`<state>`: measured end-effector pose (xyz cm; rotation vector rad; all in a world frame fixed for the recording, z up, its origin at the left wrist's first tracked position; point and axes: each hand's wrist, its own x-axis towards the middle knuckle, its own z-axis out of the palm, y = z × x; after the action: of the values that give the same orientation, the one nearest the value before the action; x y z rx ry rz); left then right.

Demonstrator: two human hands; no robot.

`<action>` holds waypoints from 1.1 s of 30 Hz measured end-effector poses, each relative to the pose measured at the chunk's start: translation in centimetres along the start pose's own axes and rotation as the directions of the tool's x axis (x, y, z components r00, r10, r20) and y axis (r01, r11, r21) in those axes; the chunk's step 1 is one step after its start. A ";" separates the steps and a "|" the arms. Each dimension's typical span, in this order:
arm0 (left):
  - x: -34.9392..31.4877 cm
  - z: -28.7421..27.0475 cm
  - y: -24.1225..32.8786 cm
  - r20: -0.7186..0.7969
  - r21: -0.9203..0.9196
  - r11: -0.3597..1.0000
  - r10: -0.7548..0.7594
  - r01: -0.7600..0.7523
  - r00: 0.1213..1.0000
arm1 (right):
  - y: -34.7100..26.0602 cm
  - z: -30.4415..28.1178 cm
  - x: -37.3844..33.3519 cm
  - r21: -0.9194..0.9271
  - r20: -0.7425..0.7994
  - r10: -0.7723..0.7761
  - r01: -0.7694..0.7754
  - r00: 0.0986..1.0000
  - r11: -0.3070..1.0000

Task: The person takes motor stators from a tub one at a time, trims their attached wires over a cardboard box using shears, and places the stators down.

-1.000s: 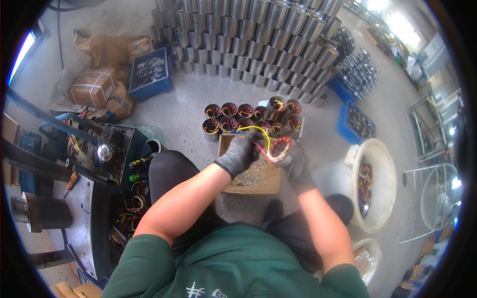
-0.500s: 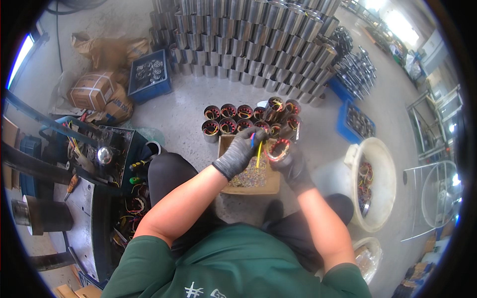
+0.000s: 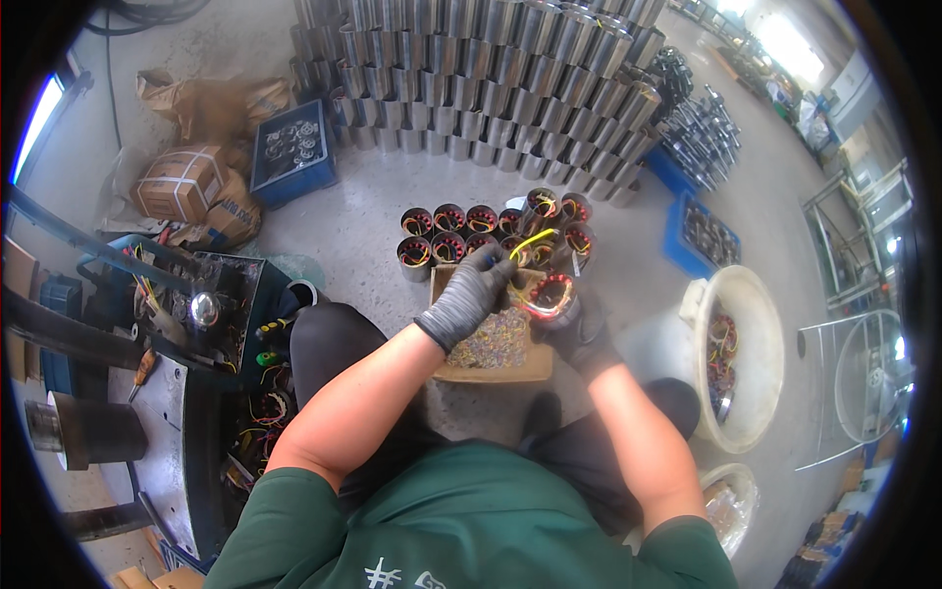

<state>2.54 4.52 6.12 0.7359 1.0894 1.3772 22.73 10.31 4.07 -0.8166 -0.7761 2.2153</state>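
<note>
My right hand [image 3: 587, 339], in a grey glove, is wrapped round a motor stator [image 3: 551, 297] with a red-toothed ring and copper windings at its upward-facing end. My left hand [image 3: 473, 293], gloved too, is closed beside it on the stator's lead wires. One yellow lead wire [image 3: 535, 241] sticks out past the left fingers, up and to the right. Below both hands stands a cardboard box [image 3: 496, 375] holding small coloured scraps. Just beyond it are rows of metal cylinders [image 3: 415, 257] with similar red-ringed stators and wires inside.
Steel tubes [image 3: 471, 93] are stacked high at the back. A blue crate [image 3: 294, 188] of metal parts and a carton [image 3: 180, 184] are at far left. A machine [image 3: 177, 432] stands close on my left. On my right is a white bucket [image 3: 687, 312] with wired parts.
The yellow wire pointed down and now points up and right. My left hand has shifted slightly left and down; the stator in my right hand is slightly tilted.
</note>
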 end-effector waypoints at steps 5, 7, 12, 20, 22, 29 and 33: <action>-0.2 -0.2 1.0 0.046 -0.204 0.979 0.013 -0.004 0.999 | -0.2 1.3 -0.6 -0.053 -0.089 0.104 -0.109 0.991 0.993; -0.4 0.0 0.2 0.044 -0.175 0.985 0.023 -0.015 0.999 | 0.2 0.8 -0.5 -0.089 -0.161 0.086 -0.101 0.983 0.991; -0.3 -0.8 -0.8 -0.091 0.075 0.996 -0.042 0.049 0.995 | -0.4 1.5 -1.8 -0.328 -0.056 0.043 -0.059 0.998 0.943; -0.6 -2.4 -1.7 -0.114 0.096 0.995 -0.010 0.021 0.993 | -0.4 2.9 -3.2 -0.550 -0.001 0.140 -0.118 0.990 0.827; -0.7 -2.6 -1.9 -0.053 0.186 0.979 -0.080 0.089 0.995 | -0.7 2.9 -3.0 -0.576 -0.005 0.142 -0.119 0.990 0.809; -1.3 -2.3 -1.9 -0.031 0.227 0.941 -0.249 0.249 0.968 | 0.3 0.9 -2.0 -0.475 -0.062 0.278 -0.273 0.959 0.836; -1.6 -2.6 -2.5 0.034 0.070 0.975 -0.214 0.211 0.976 | 0.9 0.7 -2.8 -0.233 -0.020 0.376 -0.370 0.927 0.900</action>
<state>1.37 2.18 3.11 0.6716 1.1511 1.1443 23.60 7.56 4.81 -1.1345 -0.9723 2.5039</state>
